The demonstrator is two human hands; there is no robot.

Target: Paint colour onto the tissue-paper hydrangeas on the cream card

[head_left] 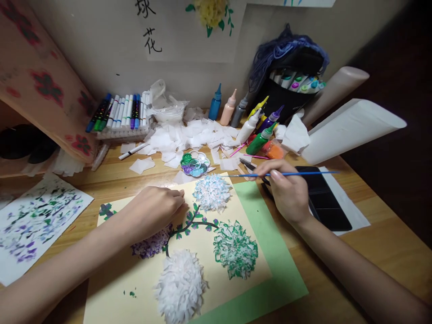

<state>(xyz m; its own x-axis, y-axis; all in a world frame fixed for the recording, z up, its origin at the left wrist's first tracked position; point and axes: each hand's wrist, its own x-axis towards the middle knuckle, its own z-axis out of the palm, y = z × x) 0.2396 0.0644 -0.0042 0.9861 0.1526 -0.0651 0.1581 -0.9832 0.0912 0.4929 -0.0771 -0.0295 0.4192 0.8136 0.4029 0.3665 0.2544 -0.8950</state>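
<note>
Wooden desk (388, 229) against a pale wall (101, 49), craft supplies crowding its back edge. At right, a person's right hand (286, 189) grips a blue brush (303, 173), thumb and fingers clamped on the handle, its tip pointing left at the upper edge of a blue-and-white flower (212, 193); whether bristles touch petals cannot be told. Across from it, the left hand (162, 202) rests over cream paper (138, 270), fingers curled together just left of that flower; whether they pinch anything is hidden. Its forearm crosses the paper, partly covering a purple flower (151, 245). Below the hands, a green-and-white flower (236, 252) and a white one complete the cluster around a painted branch (205, 223). A green sheet (283, 288) lies beneath the cream paper. Scissors (247, 164), partly blocked by the right hand, lie between it and a palette (195, 164). Behind spread white scraps (192, 135), with paint bottles (258, 141) at right and markers (126, 110) at left. A black tray (324, 198) sits beyond the right wrist; a paint-blotted sheet (33, 229) lies far left.
</note>
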